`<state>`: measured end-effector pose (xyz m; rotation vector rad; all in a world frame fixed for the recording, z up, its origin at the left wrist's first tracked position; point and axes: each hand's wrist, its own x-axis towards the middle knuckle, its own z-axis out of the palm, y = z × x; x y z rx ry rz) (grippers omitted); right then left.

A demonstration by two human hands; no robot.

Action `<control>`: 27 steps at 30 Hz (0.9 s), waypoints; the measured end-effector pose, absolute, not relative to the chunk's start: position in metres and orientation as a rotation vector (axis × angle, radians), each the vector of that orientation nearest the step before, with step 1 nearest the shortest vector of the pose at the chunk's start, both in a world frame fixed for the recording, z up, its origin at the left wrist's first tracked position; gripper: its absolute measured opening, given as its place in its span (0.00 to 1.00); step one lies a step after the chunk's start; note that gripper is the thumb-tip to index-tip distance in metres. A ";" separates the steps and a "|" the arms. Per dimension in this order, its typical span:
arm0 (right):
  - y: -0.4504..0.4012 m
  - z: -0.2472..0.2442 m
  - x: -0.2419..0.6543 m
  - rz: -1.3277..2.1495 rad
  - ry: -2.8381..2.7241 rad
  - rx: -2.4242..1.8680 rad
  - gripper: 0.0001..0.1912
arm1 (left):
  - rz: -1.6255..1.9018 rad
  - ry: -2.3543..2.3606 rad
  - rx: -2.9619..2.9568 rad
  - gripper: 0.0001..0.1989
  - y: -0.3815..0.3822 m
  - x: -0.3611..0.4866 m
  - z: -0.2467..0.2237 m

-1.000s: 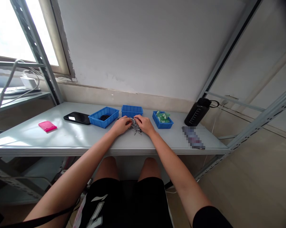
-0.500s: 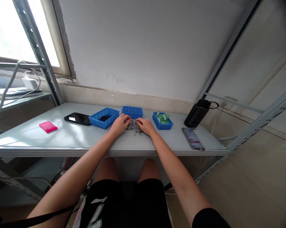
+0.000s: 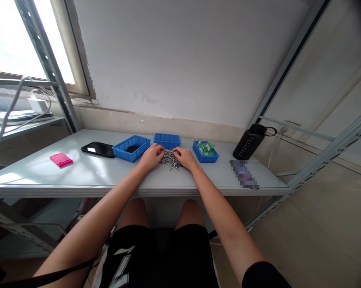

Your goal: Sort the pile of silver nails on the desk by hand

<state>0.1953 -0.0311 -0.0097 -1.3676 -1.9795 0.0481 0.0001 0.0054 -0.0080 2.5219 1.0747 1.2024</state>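
Note:
A loose pile of thin, shiny metal pieces that look like screws lies on the grey table between my hands. My left hand rests at the pile's left side, its fingers bent and closed at the fingertips. On the opposite side my right hand has its fingers curled in, thumb and fingertips touching the pile. Whatever is pinched in either hand is too small to name. Just behind the pile stands a blue bin. Left of my left hand is another blue bin with small black pieces inside.
A third blue bin to the right holds green-and-clear packets. Farther right are a black bottle and a blurred flat item. Leftward lie a black phone and a pink object. Metal posts frame the table.
My right hand's fingers have shifted slightly at the pile's edge. My left hand stays almost in place, and the bins have not moved.

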 end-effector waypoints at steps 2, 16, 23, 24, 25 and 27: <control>-0.030 -0.010 0.196 0.053 -1.951 -1.354 0.13 | 1.174 1.081 2.530 0.12 0.007 0.000 -0.009; -0.032 -0.007 0.193 0.239 -1.869 -1.234 0.14 | 1.048 1.099 2.581 0.11 0.012 -0.001 -0.013; -0.033 -0.007 0.193 0.374 -1.872 -1.186 0.13 | 1.053 1.111 2.569 0.11 0.012 -0.001 -0.013; -0.032 -0.008 0.194 0.388 -1.872 -1.184 0.13 | 1.052 1.108 2.568 0.11 0.012 -0.001 -0.013; -0.032 -0.008 0.194 0.400 -1.871 -1.184 0.13 | 1.052 1.105 2.566 0.11 0.012 -0.001 -0.013; -0.031 -0.009 0.195 0.418 -1.865 -1.186 0.13 | 1.051 1.099 2.561 0.11 0.012 -0.001 -0.013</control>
